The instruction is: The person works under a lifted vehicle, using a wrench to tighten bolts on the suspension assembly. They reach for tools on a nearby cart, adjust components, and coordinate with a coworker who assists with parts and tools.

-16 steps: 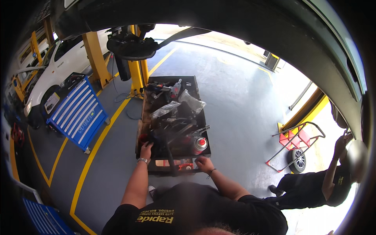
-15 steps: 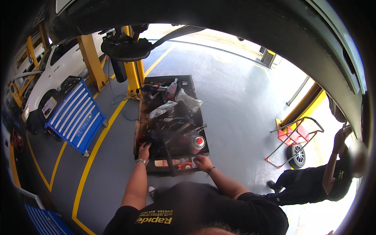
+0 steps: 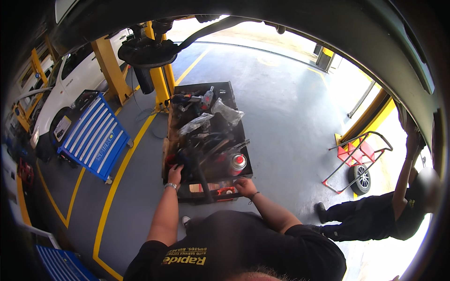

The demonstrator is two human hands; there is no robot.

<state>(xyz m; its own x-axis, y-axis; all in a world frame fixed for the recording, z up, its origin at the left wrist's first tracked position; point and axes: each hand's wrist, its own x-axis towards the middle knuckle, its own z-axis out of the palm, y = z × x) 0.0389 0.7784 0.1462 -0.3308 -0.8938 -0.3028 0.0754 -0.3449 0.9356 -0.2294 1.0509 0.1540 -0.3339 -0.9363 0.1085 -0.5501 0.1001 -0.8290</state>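
Head view: jolting the black rectangular cart (image 3: 226,87) could topple its red-capped cylindrical can (image 3: 237,164); left hand (image 3: 175,174), right hand (image 3: 244,187) finger closure I can't tell.

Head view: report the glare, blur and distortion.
In the head view, the floor shines, and daylight bleaches it white at far right; in the head view, the nearer dark tools look smeared; in the head view, the car overhead bends into an arc, its underside dark, and the picture's corners are black.

Head-worn fisheye view, looking down and forward, near above the black tray (image 3: 238,132)
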